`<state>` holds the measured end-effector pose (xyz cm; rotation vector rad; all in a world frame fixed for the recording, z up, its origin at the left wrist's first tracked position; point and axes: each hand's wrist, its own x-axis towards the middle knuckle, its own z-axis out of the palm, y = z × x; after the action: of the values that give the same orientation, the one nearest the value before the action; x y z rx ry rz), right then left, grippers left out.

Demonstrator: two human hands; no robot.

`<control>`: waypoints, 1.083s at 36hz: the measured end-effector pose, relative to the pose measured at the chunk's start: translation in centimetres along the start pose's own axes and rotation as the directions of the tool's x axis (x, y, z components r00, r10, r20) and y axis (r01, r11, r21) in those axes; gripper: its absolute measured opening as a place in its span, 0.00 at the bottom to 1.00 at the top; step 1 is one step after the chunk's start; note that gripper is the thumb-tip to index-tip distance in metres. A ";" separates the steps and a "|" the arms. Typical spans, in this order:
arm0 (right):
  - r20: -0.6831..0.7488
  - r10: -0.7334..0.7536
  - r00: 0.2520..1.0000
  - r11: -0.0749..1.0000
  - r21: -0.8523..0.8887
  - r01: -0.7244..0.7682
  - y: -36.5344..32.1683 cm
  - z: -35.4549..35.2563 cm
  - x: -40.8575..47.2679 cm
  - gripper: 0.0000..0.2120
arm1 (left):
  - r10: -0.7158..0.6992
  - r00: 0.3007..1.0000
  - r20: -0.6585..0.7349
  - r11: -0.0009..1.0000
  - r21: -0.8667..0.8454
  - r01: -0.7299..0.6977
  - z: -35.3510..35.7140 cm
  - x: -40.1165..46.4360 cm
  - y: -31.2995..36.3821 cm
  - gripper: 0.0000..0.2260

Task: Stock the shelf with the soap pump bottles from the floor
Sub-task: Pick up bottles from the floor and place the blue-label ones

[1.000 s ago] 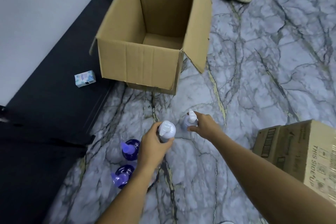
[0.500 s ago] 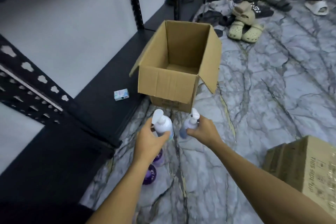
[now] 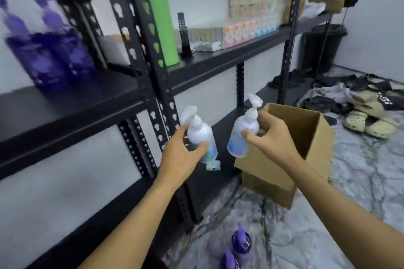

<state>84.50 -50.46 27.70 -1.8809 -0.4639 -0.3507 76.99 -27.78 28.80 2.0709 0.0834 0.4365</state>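
Hands: left hand point(image 3: 182, 155) and right hand point(image 3: 265, 132) each clasp a white pump bottle point(image 3: 202, 134).

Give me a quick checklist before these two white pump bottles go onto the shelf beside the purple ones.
1. Left hand grip on its white bottle: ok, fingers wrap the body.
2. Right hand grip on its white bottle: ok, held near the neck, tilted.
3. Free space on the shelf board right of the purple bottles: ok, bare board shows.
4. Black upright post stands between hands and that space: not ok, go around it.
5. Pump heads intact: cannot tell, blurred.
6. Floor stock remaining: not ok, purple floor bottles still wait.
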 end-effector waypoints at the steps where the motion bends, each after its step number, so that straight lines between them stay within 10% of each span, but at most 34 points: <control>1: -0.002 -0.031 1.000 0.999 0.017 0.031 -1.6 0.3 0.6 0.14 | 0.015 0.999 -0.029 1.000 -0.008 -0.015 -1.3 0.0 0.7 0.20; 18: 0.059 -0.380 0.923 0.840 0.440 0.318 -27.2 12.9 4.3 0.10 | 0.168 0.839 -0.518 0.986 0.085 -0.145 -25.8 -5.9 8.0 0.17; 39: 0.254 -0.573 0.779 0.718 0.613 0.329 -47.4 33.6 -2.6 0.07 | 0.174 0.518 -0.837 0.953 0.277 0.127 -50.1 -19.2 7.3 0.17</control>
<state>60.26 -4.56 53.92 -1.2435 -1.2278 -0.0986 41.20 5.13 52.58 1.9367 0.7695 1.5463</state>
